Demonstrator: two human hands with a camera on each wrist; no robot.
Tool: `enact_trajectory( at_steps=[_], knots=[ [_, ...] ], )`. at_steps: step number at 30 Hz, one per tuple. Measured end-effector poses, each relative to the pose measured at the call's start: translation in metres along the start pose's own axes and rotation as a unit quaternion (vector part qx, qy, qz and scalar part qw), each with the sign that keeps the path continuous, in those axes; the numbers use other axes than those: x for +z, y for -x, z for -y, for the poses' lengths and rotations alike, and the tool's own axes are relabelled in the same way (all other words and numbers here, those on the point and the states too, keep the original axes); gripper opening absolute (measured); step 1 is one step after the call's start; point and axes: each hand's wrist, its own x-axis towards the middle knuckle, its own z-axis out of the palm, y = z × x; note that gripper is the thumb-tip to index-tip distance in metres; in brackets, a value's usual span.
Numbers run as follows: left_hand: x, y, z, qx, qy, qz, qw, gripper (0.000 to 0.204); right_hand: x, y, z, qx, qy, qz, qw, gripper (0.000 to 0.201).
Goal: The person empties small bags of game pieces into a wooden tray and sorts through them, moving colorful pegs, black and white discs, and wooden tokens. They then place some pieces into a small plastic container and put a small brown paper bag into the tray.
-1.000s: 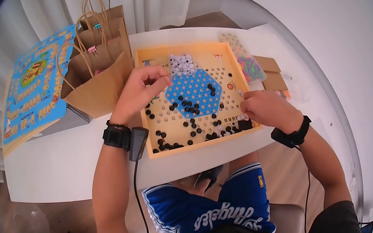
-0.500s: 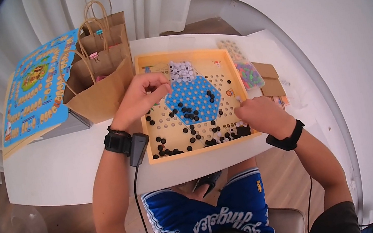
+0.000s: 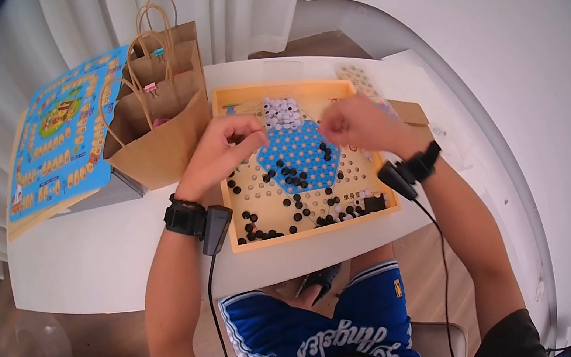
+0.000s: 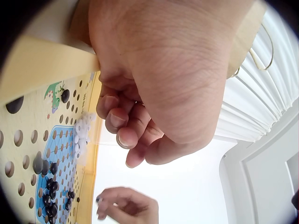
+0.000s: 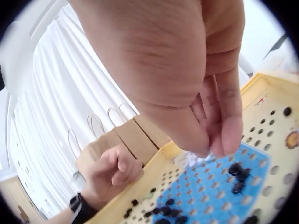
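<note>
My left hand (image 3: pixel 228 154) hovers over the left side of the wooden game tray (image 3: pixel 232 217). Its fingers are loosely curled, thumb near the index finger, and nothing shows between them in the left wrist view. Over the right part of the blue hexagon (image 3: pixel 300 150), my right hand (image 3: pixel 359 125) has thumb and fingertips together. A small dark game piece (image 4: pixel 98 199) shows at those fingertips in the left wrist view. White pieces (image 3: pixel 282 112) are heaped at the tray's far side, beyond both hands. Several black pieces (image 3: pixel 293 177) lie scattered on the hexagon.
Brown paper bags (image 3: pixel 168 145) and a blue board (image 3: pixel 58 132) stand left of the tray. A flat brown box (image 3: pixel 410 114) lies to the right. More black and white pieces sit along the tray's near edge, beside a black square (image 3: pixel 374 203).
My right hand has moved from the tray's near right corner up and left, over the hexagon. My left hand has stayed in nearly the same place over the tray.
</note>
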Motion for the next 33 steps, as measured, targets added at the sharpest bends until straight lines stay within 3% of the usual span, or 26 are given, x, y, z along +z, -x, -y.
enact_trajectory(
  at_steps=[1,2,4,6,8,10,11,13,16,25,33],
  knots=[
    [0.001,0.000,-0.001,0.001,-0.002,0.001,1.000,0.012,-0.003,-0.012,0.007,0.046,-0.080,-0.022,0.995,0.012],
    [0.002,0.000,-0.001,0.008,0.000,-0.005,1.000,0.012,-0.002,-0.023,0.008,0.045,-0.080,-0.024,0.996,0.012],
    [0.002,0.000,0.000,0.016,0.001,-0.014,1.000,0.013,0.006,-0.040,0.003,-0.055,-0.082,-0.109,0.989,0.015],
    [0.001,0.000,0.002,0.023,0.006,-0.012,1.000,0.013,0.012,-0.038,-0.001,-0.069,-0.042,-0.108,0.991,0.016],
    [0.001,0.000,0.001,0.017,0.003,-0.016,1.000,0.013,0.016,-0.024,-0.006,-0.081,0.000,-0.103,0.991,0.017],
    [0.002,0.001,0.000,0.009,0.002,-0.020,1.000,0.013,0.017,0.003,-0.007,-0.129,0.072,-0.018,0.989,0.012],
    [0.003,0.002,-0.002,0.012,0.008,-0.021,1.000,0.013,0.018,0.015,-0.002,-0.129,0.072,-0.016,0.989,0.012],
    [0.003,0.002,-0.002,0.016,0.015,-0.022,1.000,0.013,0.019,0.040,0.014,-0.049,0.015,0.090,0.995,0.010],
    [0.002,0.001,-0.001,0.014,0.008,-0.009,1.000,0.012,0.028,0.060,0.024,-0.031,-0.021,0.112,0.993,0.009],
    [0.000,0.000,0.002,-0.004,-0.001,-0.010,1.000,0.012,0.051,0.065,0.033,-0.074,0.028,0.061,0.995,0.009],
    [0.001,0.002,-0.001,0.003,0.009,-0.011,1.000,0.014,0.023,0.073,0.015,-0.054,-0.001,0.041,0.998,0.009]
  ],
)
